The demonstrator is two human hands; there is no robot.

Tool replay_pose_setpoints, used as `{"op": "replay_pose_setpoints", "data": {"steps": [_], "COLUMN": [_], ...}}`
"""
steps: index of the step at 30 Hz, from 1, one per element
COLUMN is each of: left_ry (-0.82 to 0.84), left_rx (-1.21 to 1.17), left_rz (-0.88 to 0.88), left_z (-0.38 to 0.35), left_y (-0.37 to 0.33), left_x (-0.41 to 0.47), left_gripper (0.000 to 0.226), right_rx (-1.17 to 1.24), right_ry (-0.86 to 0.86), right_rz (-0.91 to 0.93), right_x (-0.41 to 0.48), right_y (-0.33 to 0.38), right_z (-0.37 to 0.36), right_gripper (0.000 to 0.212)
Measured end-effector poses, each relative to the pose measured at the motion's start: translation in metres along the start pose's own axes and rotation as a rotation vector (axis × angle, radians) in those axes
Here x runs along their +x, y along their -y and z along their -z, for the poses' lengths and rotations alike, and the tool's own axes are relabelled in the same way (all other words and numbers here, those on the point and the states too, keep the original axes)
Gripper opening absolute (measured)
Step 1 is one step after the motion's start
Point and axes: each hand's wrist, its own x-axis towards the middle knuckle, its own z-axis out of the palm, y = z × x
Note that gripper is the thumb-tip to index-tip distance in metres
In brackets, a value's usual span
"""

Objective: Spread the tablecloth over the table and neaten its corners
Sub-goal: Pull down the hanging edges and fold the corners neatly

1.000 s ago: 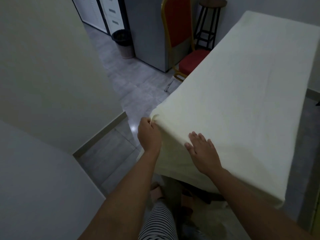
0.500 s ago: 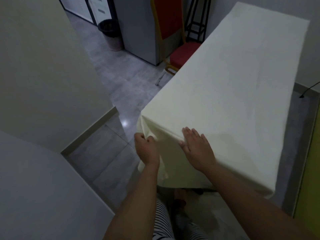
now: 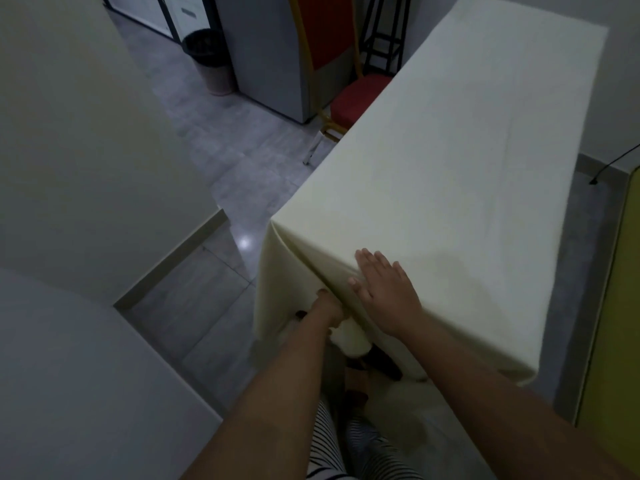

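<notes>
A pale cream tablecloth (image 3: 467, 174) covers the long table and hangs over its near end and left side. At the near left corner the cloth forms a diagonal fold. My left hand (image 3: 325, 308) is low on the hanging cloth under that fold, fingers closed on the fabric. My right hand (image 3: 384, 289) lies flat, fingers apart, pressing the cloth on the table's near edge just right of the fold. The table itself is hidden under the cloth.
A red chair with a gold frame (image 3: 349, 98) stands against the table's left side, with a black stool (image 3: 384, 46) behind it. A dark bin (image 3: 211, 60) and grey cabinet (image 3: 266, 53) are beyond. A white wall corner (image 3: 104, 188) is left; a yellow-green panel (image 3: 616, 306) is right.
My left hand has slid down from the table's corner along the hanging cloth, drawing it into a diagonal fold. My right hand stayed flat near the edge. The view shifted left.
</notes>
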Motion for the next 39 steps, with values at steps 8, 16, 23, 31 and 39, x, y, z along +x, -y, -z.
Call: {"op": "replay_pose_setpoints", "data": {"steps": [8, 16, 23, 31, 39], "left_ry": [-0.660, -0.775, -0.755, -0.727, -1.028], "left_rx": [-0.257, -0.474, -0.677, -0.383, -0.073], "left_rz": [-0.130, -0.305, -0.116, -0.241, -0.281], "left_z": [0.068, 0.108, 0.093, 0.100, 0.106], "left_y": [0.024, -0.016, -0.010, -0.014, 0.031], "left_x": [0.007, 0.014, 0.030, 0.025, -0.005], "left_gripper": [0.030, 0.030, 0.024, 0.025, 0.010], "right_rx": [0.008, 0.000, -0.015, -0.058, -0.086], "right_ry": [-0.008, -0.010, -0.032, -0.055, -0.078], "right_rz": [0.004, -0.005, 0.002, -0.010, -0.026], "right_x": [-0.002, -0.002, -0.001, -0.001, -0.002], "right_y": [0.000, 0.001, 0.000, -0.001, 0.001], "right_z": [0.001, 0.001, -0.001, -0.006, -0.006], "right_gripper": [0.058, 0.058, 0.080, 0.076, 0.069]}}
